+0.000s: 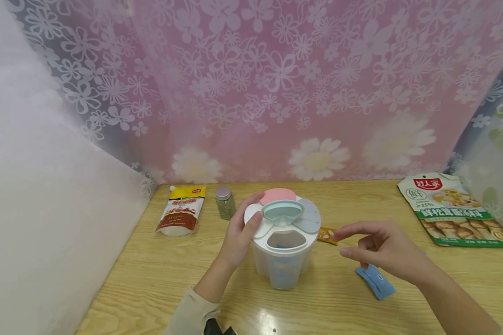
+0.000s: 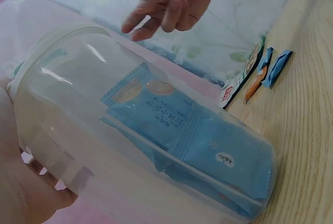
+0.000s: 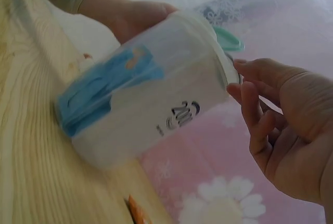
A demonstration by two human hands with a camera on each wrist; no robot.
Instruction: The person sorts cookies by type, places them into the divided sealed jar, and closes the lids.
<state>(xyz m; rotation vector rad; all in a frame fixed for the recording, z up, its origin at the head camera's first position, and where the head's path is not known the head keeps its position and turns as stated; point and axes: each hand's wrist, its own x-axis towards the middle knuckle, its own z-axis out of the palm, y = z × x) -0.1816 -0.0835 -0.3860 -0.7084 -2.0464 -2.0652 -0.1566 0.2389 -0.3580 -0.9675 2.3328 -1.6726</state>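
Observation:
A clear plastic canister (image 1: 285, 272) stands on the wooden table, its round lid divided into pink, grey, white and green flaps. The green flap (image 1: 282, 210) is raised, leaving an opening at the near side. My left hand (image 1: 240, 230) grips the canister at the lid's left edge, thumb on top. Through the wall, blue snack packets (image 2: 161, 115) show inside. To the right of the canister my right hand (image 1: 391, 251) hovers with loosely bent fingers and nothing visible between them. Below that hand lies another blue packet (image 1: 377, 282); an orange packet (image 1: 328, 235) lies just behind its fingertips.
A large mushroom-seasoning pouch (image 1: 457, 209) lies at the far right. On the left are a yellow, white and brown spouted pouch (image 1: 182, 211) and a small glass jar (image 1: 225, 204) with a purple-grey cap. A pink flowered curtain (image 1: 276, 93) hangs along the table's back edge.

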